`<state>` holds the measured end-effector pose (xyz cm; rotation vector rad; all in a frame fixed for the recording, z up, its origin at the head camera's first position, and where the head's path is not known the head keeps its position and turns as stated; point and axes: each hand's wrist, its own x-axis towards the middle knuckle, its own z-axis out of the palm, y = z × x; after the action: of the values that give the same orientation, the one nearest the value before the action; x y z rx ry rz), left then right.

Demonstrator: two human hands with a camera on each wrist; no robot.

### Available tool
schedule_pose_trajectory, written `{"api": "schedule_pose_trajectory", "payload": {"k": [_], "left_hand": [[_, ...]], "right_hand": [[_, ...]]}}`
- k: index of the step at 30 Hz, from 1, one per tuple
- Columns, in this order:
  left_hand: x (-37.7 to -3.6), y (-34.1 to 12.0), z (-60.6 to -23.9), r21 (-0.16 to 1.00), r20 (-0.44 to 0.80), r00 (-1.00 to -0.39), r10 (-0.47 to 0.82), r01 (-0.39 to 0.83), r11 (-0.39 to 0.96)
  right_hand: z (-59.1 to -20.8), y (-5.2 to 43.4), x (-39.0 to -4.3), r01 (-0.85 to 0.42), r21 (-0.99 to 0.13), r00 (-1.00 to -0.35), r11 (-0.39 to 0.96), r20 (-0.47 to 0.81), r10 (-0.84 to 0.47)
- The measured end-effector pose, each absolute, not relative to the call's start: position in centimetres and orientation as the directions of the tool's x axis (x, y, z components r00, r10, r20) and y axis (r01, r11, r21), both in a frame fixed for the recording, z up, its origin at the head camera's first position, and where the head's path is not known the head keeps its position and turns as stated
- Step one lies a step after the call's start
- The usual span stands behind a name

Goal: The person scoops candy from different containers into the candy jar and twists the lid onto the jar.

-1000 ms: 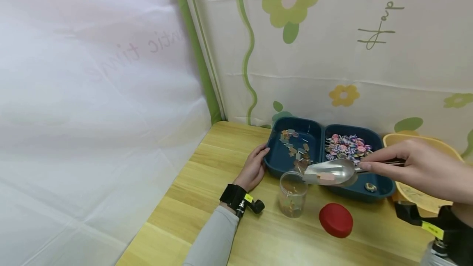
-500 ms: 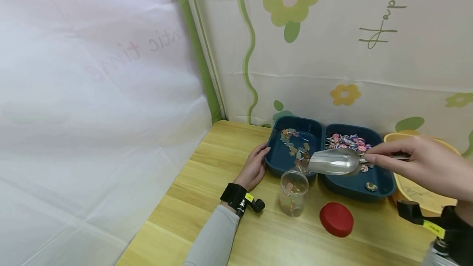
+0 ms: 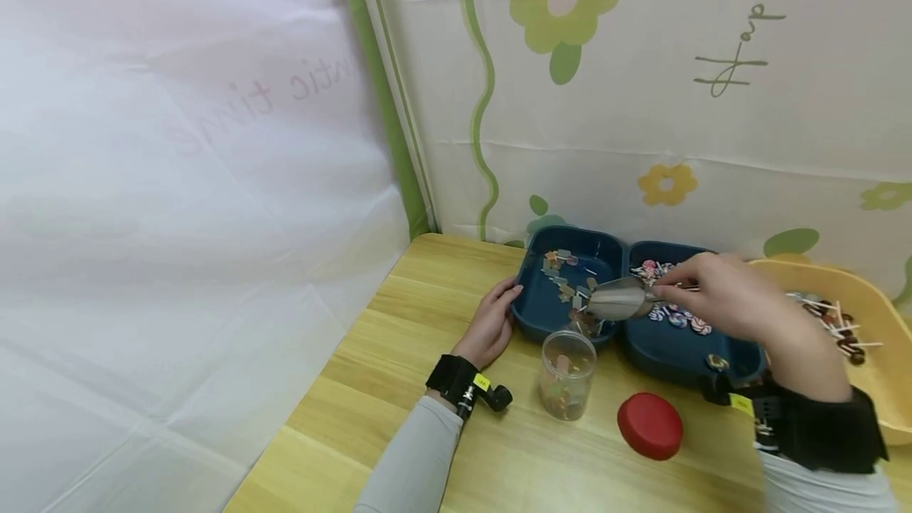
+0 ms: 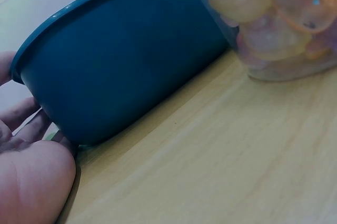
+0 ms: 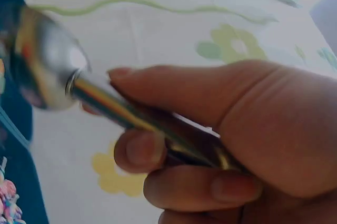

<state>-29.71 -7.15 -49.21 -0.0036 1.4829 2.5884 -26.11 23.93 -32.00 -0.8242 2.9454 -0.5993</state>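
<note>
My right hand [image 3: 734, 299] grips the handle of a metal scoop [image 3: 618, 299]; the right wrist view shows fingers and thumb curled round that handle [image 5: 142, 116]. The scoop's bowl is over the left compartment of a dark blue two-part tray [image 3: 537, 315], near the divider. Small flat candy-like pieces [image 3: 566, 291] lie in that compartment, and swirl lollipops [image 3: 677, 319] fill part of the right one. My left hand [image 3: 488, 323] rests against the tray's outer left wall with fingers extended. In front of the tray stands a clear plastic jar [image 3: 568, 382], uncapped, with some pieces inside.
A red round lid [image 3: 650, 426] lies on the wooden table [image 3: 399, 323], right of the jar. At the right is a yellow tray [image 3: 891, 355] with brown-headed lollipops. A white printed cloth [image 3: 606, 117] hangs behind the trays.
Tilted over the jar one second ago, the scoop has moved up and back over the tray's left compartment. A pinkish piece has gone from scoop to jar. My left hand stays put.
</note>
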Motion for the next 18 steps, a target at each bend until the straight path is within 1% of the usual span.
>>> {"api": "schedule_pose_trajectory", "payload": {"k": [3,7,11,15,18], "left_hand": [[-29.7,-7.1,-49.3,0.859,-0.08,-0.987,0.137,-0.138,-0.493],[-29.6,-7.1,-49.2,0.849,-0.083,-0.986,0.144,-0.145,-0.507],[-29.5,-7.1,-49.0,0.845,-0.08,-0.985,0.151,-0.148,-0.513],[-29.5,-7.1,-49.0,0.839,-0.076,-0.986,0.149,-0.144,-0.524],[-29.3,-7.1,-49.1,0.837,-0.078,-0.986,0.148,-0.145,-0.527]], "right_hand": [[-32.6,22.2,-26.0,-0.49,-0.335,-0.863,0.805,0.057,-0.501],[-33.4,19.8,-25.8,-0.513,-0.31,-0.849,0.801,0.043,-0.527],[-34.5,18.2,-26.1,-0.555,-0.375,-0.81,0.742,0.04,-0.585],[-35.9,17.4,-27.0,-0.559,-0.464,-0.781,0.687,0.018,-0.624],[-36.5,17.3,-27.5,-0.56,-0.472,-0.775,0.681,0.006,-0.632]]}}
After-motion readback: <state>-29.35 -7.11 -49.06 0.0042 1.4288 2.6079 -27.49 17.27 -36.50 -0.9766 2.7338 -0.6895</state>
